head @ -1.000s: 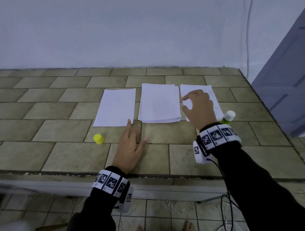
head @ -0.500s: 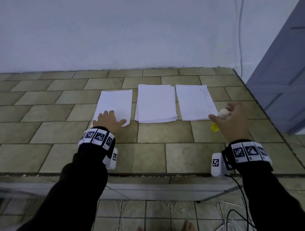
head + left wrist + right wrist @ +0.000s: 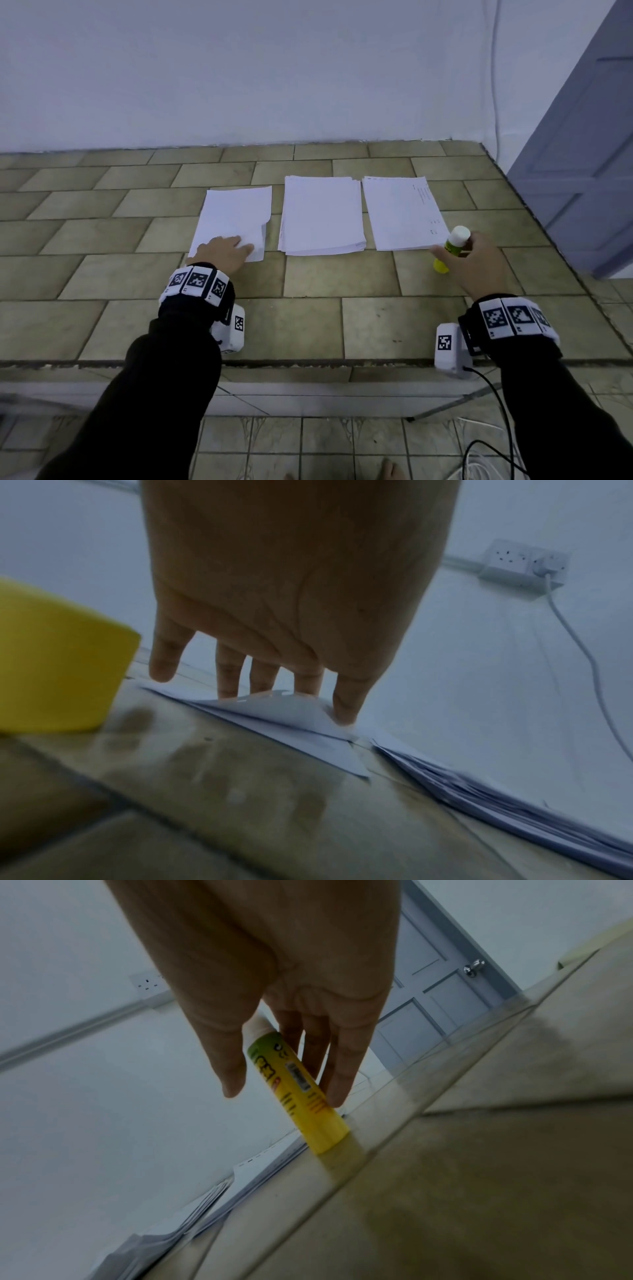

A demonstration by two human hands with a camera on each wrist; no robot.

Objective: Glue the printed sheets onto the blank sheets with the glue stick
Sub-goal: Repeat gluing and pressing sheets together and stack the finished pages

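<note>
Three white piles lie side by side on the tiled counter (image 3: 308, 308): a thin left pile (image 3: 236, 212), a thicker middle stack (image 3: 322, 216) and a printed sheet (image 3: 400, 209) on the right. My left hand (image 3: 224, 253) sits on the left pile's near edge. Thumb and fingers pinch its top sheet (image 3: 287, 710), which bulges up, and one corner curls. My right hand (image 3: 469, 263) holds the uncapped yellow glue stick (image 3: 454, 245) (image 3: 298, 1093) between thumb and fingers. The stick is tilted, its base on the counter beside the printed sheet. The yellow cap (image 3: 58, 669) stands just left of my left hand.
A white wall runs along the counter's back. The counter's right edge meets a grey door (image 3: 582, 154). A wall socket with a plugged cable (image 3: 524, 561) is behind. The counter's front edge is under my wrists, with floor tiles and cables below.
My left hand went from the bare counter to the left pile and raised its top sheet. My right hand left the printed sheet and took hold of the glue stick.
</note>
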